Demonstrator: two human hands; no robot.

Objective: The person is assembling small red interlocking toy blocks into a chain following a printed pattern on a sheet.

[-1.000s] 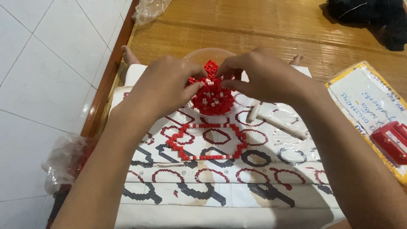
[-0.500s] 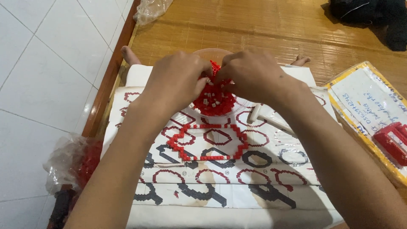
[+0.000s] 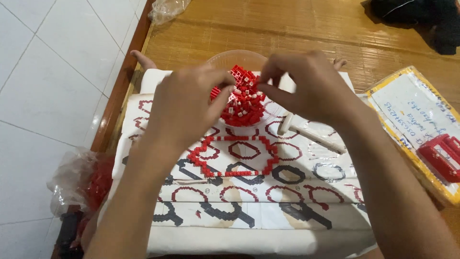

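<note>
A clear round bowl (image 3: 225,56) holds a heap of tiny red bricks (image 3: 242,108) at the far middle of a printed pattern sheet (image 3: 287,216). My left hand (image 3: 184,108) and my right hand (image 3: 306,86) meet just above the heap. Their fingertips pinch a small red brick piece (image 3: 241,76) between them from either side. On the sheet in front of the bowl lies a closed outline of red bricks (image 3: 235,156), untouched by either hand.
A white plastic tool (image 3: 311,135) lies on the sheet under my right wrist. A yellow-edged packet (image 3: 407,110) bearing a red block (image 3: 443,156) sits at the right. A plastic bag of red bits (image 3: 84,180) rests on the tile floor at left. Dark cloth (image 3: 417,17) lies far right.
Both hands have drawn slightly apart and toward me, so more of the red heap shows. The fingertips still meet over the bowl.
</note>
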